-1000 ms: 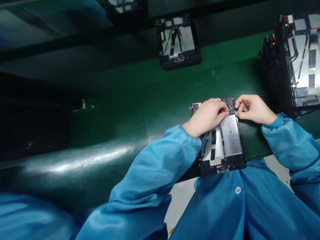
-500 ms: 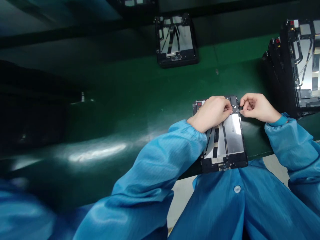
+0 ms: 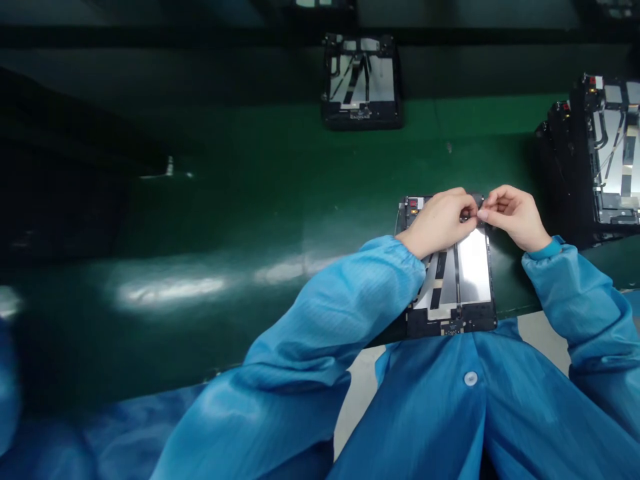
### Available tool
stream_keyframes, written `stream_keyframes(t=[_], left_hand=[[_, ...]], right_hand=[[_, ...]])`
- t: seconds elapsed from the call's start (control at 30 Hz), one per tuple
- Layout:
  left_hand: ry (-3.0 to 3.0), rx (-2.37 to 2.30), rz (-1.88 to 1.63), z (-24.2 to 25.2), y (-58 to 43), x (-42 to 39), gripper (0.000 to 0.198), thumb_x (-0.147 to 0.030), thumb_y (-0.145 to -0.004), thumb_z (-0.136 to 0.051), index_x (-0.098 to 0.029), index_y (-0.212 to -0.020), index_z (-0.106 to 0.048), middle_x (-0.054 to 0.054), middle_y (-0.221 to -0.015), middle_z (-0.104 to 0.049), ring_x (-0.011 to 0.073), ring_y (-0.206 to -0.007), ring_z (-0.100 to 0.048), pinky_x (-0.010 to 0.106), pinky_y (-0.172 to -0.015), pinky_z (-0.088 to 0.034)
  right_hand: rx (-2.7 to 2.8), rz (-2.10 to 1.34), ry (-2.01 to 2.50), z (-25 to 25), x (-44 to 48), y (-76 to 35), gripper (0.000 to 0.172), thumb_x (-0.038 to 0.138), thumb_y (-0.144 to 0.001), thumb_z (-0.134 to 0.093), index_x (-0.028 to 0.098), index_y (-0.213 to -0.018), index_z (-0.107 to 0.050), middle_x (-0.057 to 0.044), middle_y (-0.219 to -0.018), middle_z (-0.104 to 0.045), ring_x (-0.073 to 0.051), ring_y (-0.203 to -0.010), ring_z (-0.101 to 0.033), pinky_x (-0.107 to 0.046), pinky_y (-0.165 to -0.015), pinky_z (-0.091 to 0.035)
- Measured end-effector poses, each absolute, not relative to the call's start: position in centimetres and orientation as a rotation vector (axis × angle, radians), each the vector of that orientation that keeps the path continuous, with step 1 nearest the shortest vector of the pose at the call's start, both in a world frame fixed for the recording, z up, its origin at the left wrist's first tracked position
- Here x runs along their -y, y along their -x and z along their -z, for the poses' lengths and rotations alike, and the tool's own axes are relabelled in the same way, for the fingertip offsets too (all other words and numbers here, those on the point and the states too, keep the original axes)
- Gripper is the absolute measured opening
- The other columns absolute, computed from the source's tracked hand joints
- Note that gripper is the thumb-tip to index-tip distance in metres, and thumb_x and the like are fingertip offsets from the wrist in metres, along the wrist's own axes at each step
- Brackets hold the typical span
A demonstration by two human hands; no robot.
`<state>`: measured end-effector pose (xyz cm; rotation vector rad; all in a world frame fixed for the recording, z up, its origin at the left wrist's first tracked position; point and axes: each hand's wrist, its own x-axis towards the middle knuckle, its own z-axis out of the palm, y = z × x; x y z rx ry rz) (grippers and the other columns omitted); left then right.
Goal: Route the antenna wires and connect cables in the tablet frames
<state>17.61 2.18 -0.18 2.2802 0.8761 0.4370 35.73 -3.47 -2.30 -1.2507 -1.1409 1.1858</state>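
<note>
An opened tablet-like device (image 3: 474,273) lies at the near edge of the green bench, showing silvery panels, dark flat cables and a black lower strip. Over its upper part bends my left hand (image 3: 443,219), thumb and fingers pinched together near the top right corner. My right hand (image 3: 513,215) is closed in a pinch at that same corner, its fingertips almost meeting those of the left. Whatever lies between the fingertips of either hand is too small or hidden to make out.
A similar device or stack (image 3: 364,83) sits at the back of the green bench (image 3: 240,200). To the right stands a pile of such devices (image 3: 613,153). Dark bulky shapes fill the left side, and a blue sleeve or garment (image 3: 45,427) shows at lower left.
My right hand has come left to the device's top right corner, closing the gap to my left hand. The whole view has shifted and levelled slightly.
</note>
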Motion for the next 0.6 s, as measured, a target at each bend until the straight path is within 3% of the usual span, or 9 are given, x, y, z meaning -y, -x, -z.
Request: stream_keyframes(t=[0.2,0.6], left_hand=[[-2.304,-1.022,-0.364,0.31,-17.61,-2.04,0.011,-0.016,-0.086,-0.060,-0.016,-0.081,-0.070,0.006,-0.084,-0.064,0.0237,-0.084,-0.062,0.036,-0.078,-0.047],[-2.304,-0.851,-0.499,0.61,-16.75,-1.80,0.011,-0.022,-0.091,-0.061,-0.017,-0.086,-0.070,0.007,-0.089,-0.065,0.0236,-0.090,-0.062,0.036,-0.081,-0.047]], right_hand=[[1.272,-1.154,1.393,2.65,3.24,-35.80,0.024,0.022,-0.061,-0.076,0.020,-0.081,-0.063,0.005,-0.074,-0.059,-0.008,-0.061,-0.049,-0.025,-0.058,-0.040],[1.394,-1.125,1.462,1.89,3.13,-35.75,0.023,0.025,-0.064,-0.074,0.020,-0.083,-0.062,0.006,-0.071,-0.049,-0.010,-0.064,-0.043,-0.027,-0.062,-0.036]])
